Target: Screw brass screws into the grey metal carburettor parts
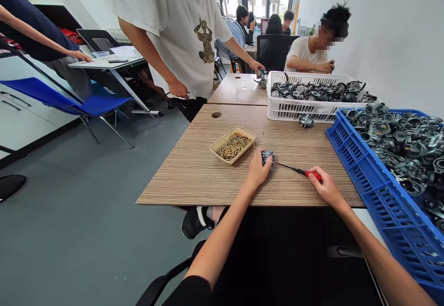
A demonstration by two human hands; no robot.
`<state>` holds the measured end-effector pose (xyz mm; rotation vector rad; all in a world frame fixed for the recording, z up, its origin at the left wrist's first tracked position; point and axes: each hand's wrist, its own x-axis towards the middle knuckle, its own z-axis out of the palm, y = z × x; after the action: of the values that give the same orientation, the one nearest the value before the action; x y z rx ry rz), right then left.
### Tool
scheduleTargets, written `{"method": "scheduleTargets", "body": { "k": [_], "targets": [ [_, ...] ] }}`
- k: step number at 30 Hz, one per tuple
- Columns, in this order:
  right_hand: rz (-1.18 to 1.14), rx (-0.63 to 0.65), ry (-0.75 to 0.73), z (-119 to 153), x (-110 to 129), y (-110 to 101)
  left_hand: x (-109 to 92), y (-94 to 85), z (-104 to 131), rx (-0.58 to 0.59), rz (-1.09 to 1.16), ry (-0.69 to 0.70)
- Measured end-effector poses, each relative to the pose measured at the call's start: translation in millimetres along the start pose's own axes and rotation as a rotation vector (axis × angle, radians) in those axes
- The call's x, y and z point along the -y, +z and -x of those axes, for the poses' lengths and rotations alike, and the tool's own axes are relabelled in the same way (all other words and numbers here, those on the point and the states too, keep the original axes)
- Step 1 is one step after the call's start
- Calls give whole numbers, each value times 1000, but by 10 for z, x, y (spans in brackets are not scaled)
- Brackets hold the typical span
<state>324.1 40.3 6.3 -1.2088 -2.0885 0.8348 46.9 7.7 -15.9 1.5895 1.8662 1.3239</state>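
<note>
My left hand (257,169) is closed around a small grey metal carburetor (268,155) over the wooden table. In my right hand (326,186) is a screwdriver with a red handle (314,175). Its long dark shaft points left, and the tip reaches the side of the carburetor; the exact contact point is too small to make out. Left of the carburetor sits a tan tray (227,159) filled with small brass-coloured pieces like screws or jets (236,146).
To the right, a blue crate (373,181) is heaped with carburetors. A white basket (287,111) of more stands behind, with a loose carburetor (305,121) before it. Across the table a person in a white shirt (183,33) touches another carburetor; a seated person (308,53) works behind the basket.
</note>
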Motion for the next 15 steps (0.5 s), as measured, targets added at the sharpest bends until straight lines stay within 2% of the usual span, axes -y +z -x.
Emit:
{"method": "scheduleTargets", "body": {
  "k": [10,12,15],
  "targets": [
    [50,-57,23,-8,60,15,0,1,-13,6,-1,2],
    [65,-114,22,-6,81,1,-4,4,-18,-8,7,10],
    [129,-297,85,1,104,-23,-29,0,-19,-63,27,50]
  ]
}}
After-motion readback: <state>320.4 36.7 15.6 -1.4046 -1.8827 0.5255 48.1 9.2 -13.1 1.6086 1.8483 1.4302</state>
